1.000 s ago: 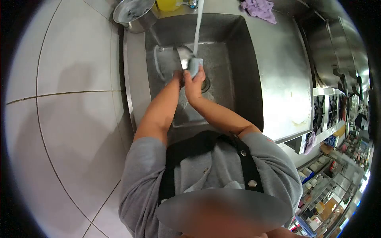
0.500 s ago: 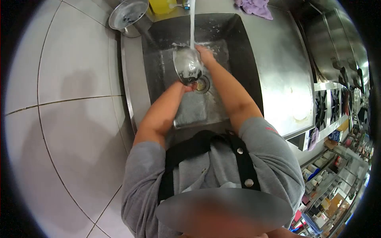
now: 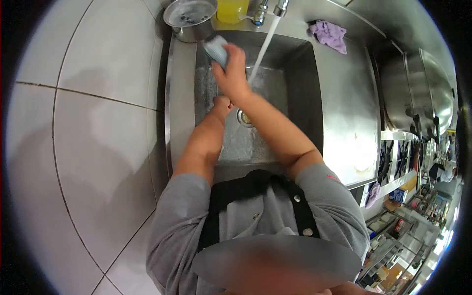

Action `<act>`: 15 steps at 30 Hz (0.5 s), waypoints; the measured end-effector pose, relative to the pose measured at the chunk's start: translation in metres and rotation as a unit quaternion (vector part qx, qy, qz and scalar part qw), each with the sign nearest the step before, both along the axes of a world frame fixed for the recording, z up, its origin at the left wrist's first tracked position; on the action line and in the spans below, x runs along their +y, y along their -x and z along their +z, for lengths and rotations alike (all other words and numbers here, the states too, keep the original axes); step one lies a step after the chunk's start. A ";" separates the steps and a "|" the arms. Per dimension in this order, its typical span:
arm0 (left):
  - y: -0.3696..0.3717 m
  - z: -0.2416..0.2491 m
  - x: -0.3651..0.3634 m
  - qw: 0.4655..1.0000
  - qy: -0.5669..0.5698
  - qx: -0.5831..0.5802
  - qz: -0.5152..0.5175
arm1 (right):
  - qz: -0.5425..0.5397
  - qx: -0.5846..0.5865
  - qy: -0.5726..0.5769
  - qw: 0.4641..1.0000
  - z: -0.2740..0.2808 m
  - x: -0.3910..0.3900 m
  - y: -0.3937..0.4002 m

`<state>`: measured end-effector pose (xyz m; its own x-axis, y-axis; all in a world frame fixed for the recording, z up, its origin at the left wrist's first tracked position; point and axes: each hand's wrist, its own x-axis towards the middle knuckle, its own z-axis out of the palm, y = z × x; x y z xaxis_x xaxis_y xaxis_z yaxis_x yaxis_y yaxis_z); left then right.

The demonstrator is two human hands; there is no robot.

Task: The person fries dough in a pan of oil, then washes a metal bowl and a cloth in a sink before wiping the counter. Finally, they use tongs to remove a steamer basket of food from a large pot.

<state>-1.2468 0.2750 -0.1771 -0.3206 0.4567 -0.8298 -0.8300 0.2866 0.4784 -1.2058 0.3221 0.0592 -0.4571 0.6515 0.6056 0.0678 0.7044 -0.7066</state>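
Note:
My right hand (image 3: 232,73) is raised over the sink's far left side, fingers closed around a pale blue-grey sponge (image 3: 216,51) that is blurred by motion. Below it, my left hand (image 3: 223,103) is curled close to my right wrist, low in the steel sink (image 3: 305,88). A thin curved edge of the bowl (image 3: 218,89) shows just beyond my left fingers. My right hand and wrist hide most of that bowl. Water (image 3: 263,51) runs from the tap (image 3: 280,9) to the right of both hands. The drain (image 3: 244,118) lies just right of my left hand.
A metal pot (image 3: 191,22) with liquid stands at the sink's back left corner, beside a container of yellow liquid (image 3: 231,11). A purple cloth (image 3: 328,35) lies behind the steel counter (image 3: 346,108). Large steel pots (image 3: 418,91) stand farther right. A tiled wall (image 3: 103,128) borders the left.
My right hand has left the bowl under the stream and moved up and left, now with a sponge. My left hand has shifted slightly left. The view has shifted, showing more of the tap.

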 end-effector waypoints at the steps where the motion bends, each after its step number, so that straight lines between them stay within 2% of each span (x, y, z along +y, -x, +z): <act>1: -0.001 0.004 0.002 1.000 0.020 0.019 0.006 | 0.015 0.013 -0.050 0.999 0.022 0.011 0.016; 3: -0.002 0.011 0.010 0.997 0.055 0.057 0.013 | -0.002 -0.058 -0.062 0.996 0.054 0.027 0.055; 4: -0.003 0.014 0.013 0.995 0.060 0.079 0.004 | -0.024 -0.077 -0.113 0.990 0.064 0.035 0.074; 5: -0.002 0.017 0.016 0.993 0.065 0.098 -0.004 | -0.050 -0.097 -0.165 0.980 0.070 0.042 0.090; 8: -0.008 0.032 0.013 0.980 0.020 0.183 -0.077 | -0.070 -0.161 -0.213 0.961 0.069 0.059 0.121; 11: 0.002 0.021 0.022 0.970 -0.021 0.211 -0.115 | -0.038 -0.034 -0.209 0.977 0.063 0.057 0.100; 12: 0.003 0.026 0.024 0.970 -0.045 0.206 -0.123 | -0.035 0.011 -0.165 0.986 0.054 0.055 0.087; 14: 0.008 -0.013 0.032 0.916 -0.084 0.345 -0.186 | -0.082 0.016 -0.055 0.995 0.019 0.051 0.054; 15: 0.011 -0.032 0.036 0.881 -0.099 0.414 -0.206 | -0.100 0.037 0.011 0.994 -0.017 0.056 0.043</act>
<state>-1.2575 0.3109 -0.2087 -0.5522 0.7851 -0.2804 -0.0172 0.3255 0.9454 -1.2490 0.3782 0.0421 -0.2721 0.7384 0.6170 0.1518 0.6661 -0.7302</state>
